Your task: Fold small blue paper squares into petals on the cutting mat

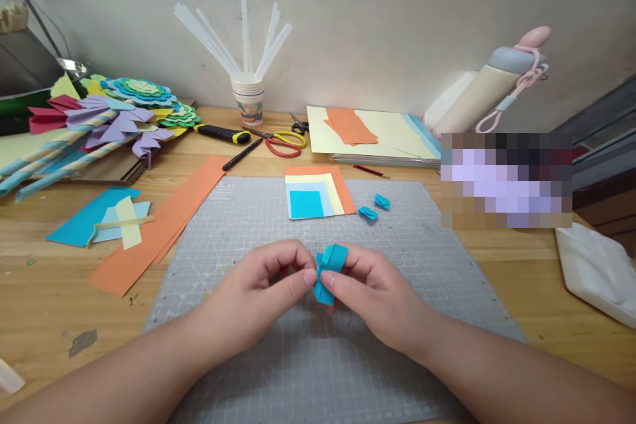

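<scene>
A small piece of folded blue paper (332,260) is pinched between both hands above the grey cutting mat (238,371). My left hand (275,291) is closed, thumb and forefinger gripping the paper's left edge. My right hand (372,285) grips it from the right, with the thumb pressed on its front. The fingers behind the paper are partly hidden. Two small folded blue paper pieces, one nearer (368,213) and one farther (382,201), lie beyond my right hand. To their left sits a stack of square papers (342,191) in orange, cream, light blue and blue.
Orange paper strips (163,222) and blue paper (94,215) lie at left, near paper flowers (139,96). Along the back are a box cutter (221,134), scissors (284,144), a cup of white strips (249,103) and paper sheets (397,132). A bottle (477,93) leans at right.
</scene>
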`<state>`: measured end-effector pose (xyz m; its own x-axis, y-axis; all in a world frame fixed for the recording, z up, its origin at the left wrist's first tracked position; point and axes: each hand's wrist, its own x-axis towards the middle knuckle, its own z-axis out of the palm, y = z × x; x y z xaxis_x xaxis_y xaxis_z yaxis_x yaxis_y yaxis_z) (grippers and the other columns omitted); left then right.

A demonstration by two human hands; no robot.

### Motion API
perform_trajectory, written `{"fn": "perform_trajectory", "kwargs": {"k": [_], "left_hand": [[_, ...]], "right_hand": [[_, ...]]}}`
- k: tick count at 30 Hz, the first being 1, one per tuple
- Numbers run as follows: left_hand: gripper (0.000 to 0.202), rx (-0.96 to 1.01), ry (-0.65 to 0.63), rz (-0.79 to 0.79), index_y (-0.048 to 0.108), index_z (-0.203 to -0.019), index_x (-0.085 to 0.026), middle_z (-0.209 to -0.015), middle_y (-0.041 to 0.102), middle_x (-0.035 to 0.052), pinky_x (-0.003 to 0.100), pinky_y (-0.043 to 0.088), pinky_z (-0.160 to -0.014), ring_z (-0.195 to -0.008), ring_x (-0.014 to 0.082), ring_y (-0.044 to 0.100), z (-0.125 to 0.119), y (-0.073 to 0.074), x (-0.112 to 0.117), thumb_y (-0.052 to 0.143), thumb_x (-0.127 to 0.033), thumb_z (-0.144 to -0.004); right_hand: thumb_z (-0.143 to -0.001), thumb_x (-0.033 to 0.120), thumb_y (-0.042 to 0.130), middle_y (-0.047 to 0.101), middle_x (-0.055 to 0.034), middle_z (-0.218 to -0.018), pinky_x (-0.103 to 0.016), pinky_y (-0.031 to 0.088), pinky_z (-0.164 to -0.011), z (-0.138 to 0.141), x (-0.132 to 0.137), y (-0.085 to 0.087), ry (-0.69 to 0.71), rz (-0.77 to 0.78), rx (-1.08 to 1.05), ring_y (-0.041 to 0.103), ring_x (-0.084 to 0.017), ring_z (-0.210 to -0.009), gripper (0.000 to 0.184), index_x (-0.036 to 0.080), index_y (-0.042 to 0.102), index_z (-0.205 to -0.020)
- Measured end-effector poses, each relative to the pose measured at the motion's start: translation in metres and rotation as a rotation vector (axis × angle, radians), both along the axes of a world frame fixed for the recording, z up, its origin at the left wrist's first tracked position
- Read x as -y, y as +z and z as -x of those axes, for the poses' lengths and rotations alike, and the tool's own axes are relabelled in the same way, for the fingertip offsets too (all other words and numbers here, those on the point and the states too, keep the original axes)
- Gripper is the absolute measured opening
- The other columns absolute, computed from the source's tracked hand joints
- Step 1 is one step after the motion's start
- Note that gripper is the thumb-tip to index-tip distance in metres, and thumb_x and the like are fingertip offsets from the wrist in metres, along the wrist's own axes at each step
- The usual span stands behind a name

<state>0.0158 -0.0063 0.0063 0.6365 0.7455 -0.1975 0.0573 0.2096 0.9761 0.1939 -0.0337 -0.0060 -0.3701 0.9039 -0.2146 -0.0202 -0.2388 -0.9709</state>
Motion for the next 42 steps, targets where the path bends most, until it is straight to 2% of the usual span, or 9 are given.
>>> {"fn": "perform_trajectory", "kwargs": {"k": [5, 11, 18, 22, 26, 33, 38, 42], "left_hand": [[0.02, -0.039, 0.004, -0.071, 0.053, -0.071, -0.019, -0.072, 0.055, -0.0026, 0.025, 0.04, -0.069, -0.072, 0.013, 0.05, -0.0001, -0.0021, 0.0022, 0.05, -0.025, -0.09], [0.021, -0.126, 0.008, -0.139, 0.052, -0.071, -0.019, -0.069, 0.049, -0.0031, 0.026, 0.035, -0.064, -0.067, 0.0133, 0.043, -0.0004, -0.0019, 0.0024, 0.048, -0.027, -0.089], [0.02, -0.2, 0.029, -0.192, 0.05, -0.069, -0.019, -0.067, 0.044, -0.0038, 0.026, 0.033, -0.061, -0.065, 0.0131, 0.039, -0.0011, -0.0055, 0.0044, 0.048, -0.027, -0.088], [0.02, -0.19, 0.042, -0.142, 0.05, -0.069, -0.019, -0.067, 0.046, -0.0035, 0.025, 0.034, -0.061, -0.066, 0.0129, 0.041, -0.0029, -0.0052, 0.0035, 0.052, -0.028, -0.086], [0.011, -0.173, 0.114, -0.093, 0.053, -0.075, -0.019, -0.07, 0.05, -0.0028, 0.024, 0.037, -0.061, -0.067, 0.0132, 0.044, -0.0045, -0.0028, 0.0011, 0.057, -0.028, -0.081], [0.014, -0.154, 0.148, -0.037, 0.054, -0.07, -0.019, -0.067, 0.052, -0.0025, 0.023, 0.038, -0.058, -0.063, 0.0128, 0.047, -0.0052, -0.0017, -0.0012, 0.061, -0.029, -0.076], [0.008, -0.048, 0.159, 0.078, 0.062, -0.074, -0.019, -0.072, 0.062, -0.0018, 0.024, 0.044, -0.067, -0.07, 0.0139, 0.057, -0.004, -0.0015, -0.0009, 0.065, -0.026, -0.076], [0.009, -0.002, 0.169, 0.138, 0.068, -0.075, -0.018, -0.071, 0.064, -0.0031, 0.022, 0.043, -0.069, -0.068, 0.0107, 0.056, -0.0014, -0.0017, -0.0032, 0.066, -0.026, -0.08]], "right_hand": [[-0.085, 0.029, 0.055, 0.049, 0.0014, -0.067, -0.026, 0.04, -0.06, -0.0006, -0.0004, -0.0012, 0.041, 0.002, -0.028, 0.045, -0.013, -0.064, 0.016, 0.019, 0.052, -0.072], [-0.087, 0.03, 0.056, 0.042, 0.004, -0.066, -0.025, 0.033, -0.058, -0.001, -0.0007, 0.0004, -0.047, -0.089, -0.065, 0.038, -0.012, -0.061, 0.019, 0.019, 0.05, -0.074], [-0.086, 0.028, 0.058, 0.043, 0.0042, -0.068, -0.025, 0.033, -0.058, -0.0016, -0.0001, -0.0006, -0.059, -0.079, -0.051, 0.038, -0.011, -0.062, 0.016, 0.019, 0.049, -0.076], [-0.086, 0.026, 0.056, 0.042, 0.0045, -0.067, -0.025, 0.033, -0.057, -0.0005, -0.0005, -0.0017, -0.059, -0.064, -0.003, 0.038, -0.011, -0.061, 0.015, 0.019, 0.049, -0.075], [-0.084, 0.023, 0.055, 0.042, 0.0048, -0.064, -0.024, 0.031, -0.055, 0.0009, 0.0, -0.0011, -0.031, -0.05, 0.094, 0.037, -0.011, -0.059, 0.015, 0.02, 0.047, -0.071], [-0.082, 0.028, 0.056, 0.042, 0.0041, -0.062, -0.025, 0.032, -0.055, 0.0004, -0.0016, 0.0031, -0.038, -0.058, 0.088, 0.038, -0.011, -0.059, 0.018, 0.02, 0.047, -0.069], [-0.082, 0.026, 0.055, 0.043, 0.0044, -0.061, -0.025, 0.033, -0.054, -0.0002, -0.0027, 0.0029, -0.057, -0.049, 0.106, 0.039, -0.011, -0.058, 0.015, 0.02, 0.049, -0.07], [-0.081, 0.025, 0.056, 0.047, 0.0039, -0.062, -0.024, 0.037, -0.056, 0.0004, -0.0035, 0.0051, -0.078, -0.008, 0.074, 0.043, -0.011, -0.059, 0.013, 0.019, 0.051, -0.07]]}}
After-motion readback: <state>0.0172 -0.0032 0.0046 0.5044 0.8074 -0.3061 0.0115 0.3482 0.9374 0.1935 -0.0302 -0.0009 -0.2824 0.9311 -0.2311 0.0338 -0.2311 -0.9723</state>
